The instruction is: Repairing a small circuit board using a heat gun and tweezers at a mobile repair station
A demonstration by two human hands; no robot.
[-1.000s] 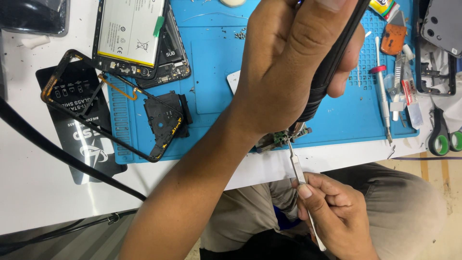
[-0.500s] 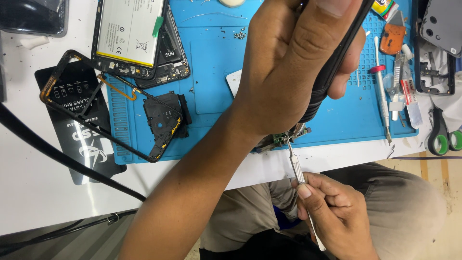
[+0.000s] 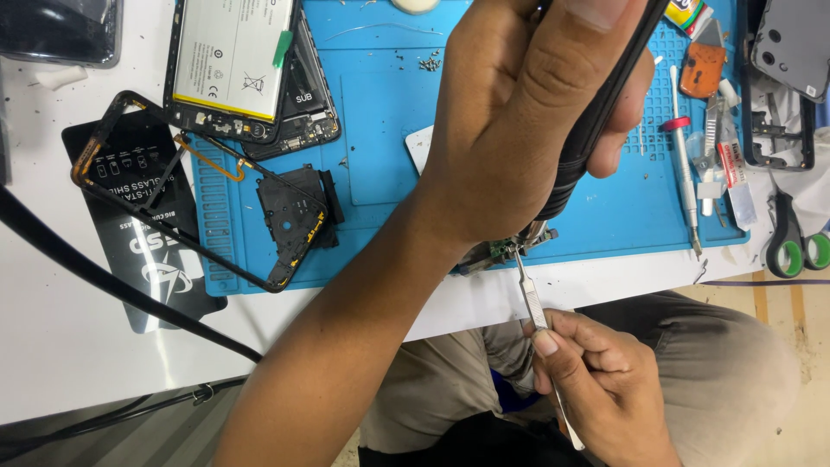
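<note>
- Tweezers (image 3: 529, 294) up at the near edge of the blue mat (image 3: 389, 130), tips on a small green circuit board (image 3: 497, 252). That is the piece being worked on, and it sits right on the mat's near edge.
- Right hand (image 3: 596, 389) is low, off the mat's near side and over the lap. Its grip is pinched tight on the tweezers, apparently to keep the little board steady.
- Left hand (image 3: 519, 130) is above the middle of the mat, fist clenched round a black pen-shaped tool (image 3: 596, 130). The tool slants down so its tip meets the board beside the tweezer tips, which looks like a steep hold for a fine touch.
- That big left hand hides much of the board, so I cannot tell exactly where the tip lands.
- Far-left corner of the mat: an opened phone (image 3: 233, 69) showing its white battery, with a black inner frame (image 3: 294, 212) just nearer.
- Right side of the mat: a screwdriver (image 3: 683, 173) lying lengthwise, and green-handled scissors (image 3: 791, 242) just off that edge.
- Left of the mat, on the white bench (image 3: 69, 363): a thick black cable (image 3: 104, 285) crossing, well clear of both hands.
</note>
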